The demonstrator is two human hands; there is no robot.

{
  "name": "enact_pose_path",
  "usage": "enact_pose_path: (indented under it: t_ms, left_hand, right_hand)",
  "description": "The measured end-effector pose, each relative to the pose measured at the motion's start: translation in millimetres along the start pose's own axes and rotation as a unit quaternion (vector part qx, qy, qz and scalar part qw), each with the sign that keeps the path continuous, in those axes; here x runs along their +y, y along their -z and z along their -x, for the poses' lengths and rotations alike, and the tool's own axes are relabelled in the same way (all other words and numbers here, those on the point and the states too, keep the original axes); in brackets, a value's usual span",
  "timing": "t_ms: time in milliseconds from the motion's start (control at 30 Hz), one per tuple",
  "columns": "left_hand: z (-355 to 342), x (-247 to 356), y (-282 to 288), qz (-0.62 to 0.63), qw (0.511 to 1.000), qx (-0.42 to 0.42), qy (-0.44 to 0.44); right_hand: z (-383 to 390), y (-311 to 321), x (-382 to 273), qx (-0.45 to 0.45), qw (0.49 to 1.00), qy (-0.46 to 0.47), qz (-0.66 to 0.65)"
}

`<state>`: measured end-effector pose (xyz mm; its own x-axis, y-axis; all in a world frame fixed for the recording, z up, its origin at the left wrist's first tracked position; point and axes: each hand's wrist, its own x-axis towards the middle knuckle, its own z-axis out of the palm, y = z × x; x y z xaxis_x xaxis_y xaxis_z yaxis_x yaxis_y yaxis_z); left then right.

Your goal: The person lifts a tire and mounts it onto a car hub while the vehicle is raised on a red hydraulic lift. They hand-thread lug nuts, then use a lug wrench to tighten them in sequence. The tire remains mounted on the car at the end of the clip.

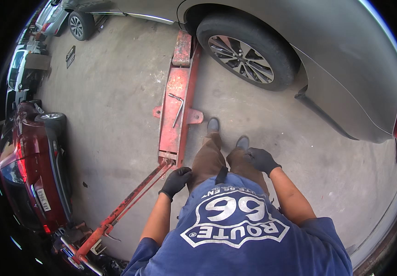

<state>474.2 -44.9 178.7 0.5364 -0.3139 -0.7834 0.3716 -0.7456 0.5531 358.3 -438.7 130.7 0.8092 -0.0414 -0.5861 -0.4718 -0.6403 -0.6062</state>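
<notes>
My left hand (176, 181), in a black glove, is loosely closed beside my left thigh. It is near the lower end of a red floor jack (174, 124) and apart from it; nothing shows in it. In front of my right thigh, my right hand (262, 160), also gloved in black, has its fingers curled in with no object visible. An L-shaped metal lug wrench (177, 109) lies on top of the jack's body. The jack's far end reaches under the side of a grey car, next to its wheel (244, 53). Its long red handle (115, 211) slants toward the lower left.
The grey car's body (346, 55) spans the top and right. A dark red car (35, 170) stands at the left, with a loose wheel (53, 120) by it. More vehicles line the far left. A small dark flat object (70, 57) lies on the concrete floor (111, 92).
</notes>
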Motion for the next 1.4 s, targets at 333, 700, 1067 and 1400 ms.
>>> enact_pose_path:
  t_ms: [333,700,1067,1400]
  left_hand:
    - [-84.0,-6.4,32.7,-0.352,0.933,-0.069,-0.029]
    - [-13.0,79.8,85.8,-0.236,0.937,-0.254,0.053]
    - [-265.7,53.1,119.8,-0.196,0.978,-0.064,0.007]
    - [-712.9,54.9,126.9,-0.248,0.863,0.404,-0.176]
  right_hand:
    - [-45.4,-64.6,-60.6,0.012,0.997,0.037,0.062]
    - [11.5,-44.1,-76.4,-0.093,0.985,-0.044,-0.136]
    - [-158.6,-94.1,27.8,0.112,0.977,-0.055,-0.172]
    - [-408.8,-107.7,148.4,0.218,0.901,-0.091,-0.365]
